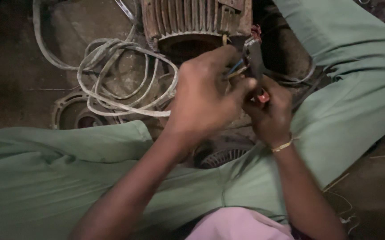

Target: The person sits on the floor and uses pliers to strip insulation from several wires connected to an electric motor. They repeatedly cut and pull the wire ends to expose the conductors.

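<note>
Wires [236, 70] were pinched tight in the left hand [206, 95]; pliers [254, 62] were gripped by the right hand [270, 113]. Best done with wires held steady, close to the motor [192, 20].

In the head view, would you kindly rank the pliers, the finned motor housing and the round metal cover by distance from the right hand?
1. Pliers: gripped in the right hand.
2. Finned motor housing: above, at the top edge.
3. Round metal cover: far left on the floor, under the coiled cable.
</note>
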Demonstrator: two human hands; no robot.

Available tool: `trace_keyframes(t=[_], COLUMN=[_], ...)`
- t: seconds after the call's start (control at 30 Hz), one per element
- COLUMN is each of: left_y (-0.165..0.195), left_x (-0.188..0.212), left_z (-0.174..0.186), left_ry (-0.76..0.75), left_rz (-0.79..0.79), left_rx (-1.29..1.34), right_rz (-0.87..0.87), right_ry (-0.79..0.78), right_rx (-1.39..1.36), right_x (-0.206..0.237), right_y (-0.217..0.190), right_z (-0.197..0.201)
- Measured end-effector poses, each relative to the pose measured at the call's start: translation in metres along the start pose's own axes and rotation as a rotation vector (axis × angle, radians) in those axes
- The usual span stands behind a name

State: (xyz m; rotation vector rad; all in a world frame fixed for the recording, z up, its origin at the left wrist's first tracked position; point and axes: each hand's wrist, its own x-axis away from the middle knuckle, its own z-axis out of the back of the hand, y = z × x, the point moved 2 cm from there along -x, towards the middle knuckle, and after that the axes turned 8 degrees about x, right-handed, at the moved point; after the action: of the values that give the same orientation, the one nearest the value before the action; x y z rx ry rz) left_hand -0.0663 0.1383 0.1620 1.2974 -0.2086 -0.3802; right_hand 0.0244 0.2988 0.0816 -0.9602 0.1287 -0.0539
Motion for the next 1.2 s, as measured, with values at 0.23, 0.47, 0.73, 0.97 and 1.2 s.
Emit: trace_keyframes(t=[0.23, 0.47, 0.73, 0.97, 1.2], left_y=[0.002, 0.006, -0.005, -0.036, -0.057], left_x=[0.004, -0.001, 0.005, 0.006, -0.006], left_z=[0.0, 0.003, -0.005, -0.018, -0.02], left_ry=[-0.107, -0.081, 0.019, 0.098, 0.211], left_rz=[-0.037, -0.059, 0.122, 0.247, 0.117], left_rx=[-0.095, -0.17, -0.065, -0.055, -0.143], right_rz=[-0.27, -0.014, -0.143, -0.34, -0.454], right_ry=[-0.143, -0.219, -0.247, -0.263, 0.079], right_rx=[-0.181, -0.084, -0.245, -0.39, -1.006], right_x=[0.001, -0.005, -0.006, -0.006, -0.004], right_y=[0.002, -0.012, -0.001, 0.013, 0.029], right_z=[0.012, 0.024, 0.023, 0.012, 0.02])
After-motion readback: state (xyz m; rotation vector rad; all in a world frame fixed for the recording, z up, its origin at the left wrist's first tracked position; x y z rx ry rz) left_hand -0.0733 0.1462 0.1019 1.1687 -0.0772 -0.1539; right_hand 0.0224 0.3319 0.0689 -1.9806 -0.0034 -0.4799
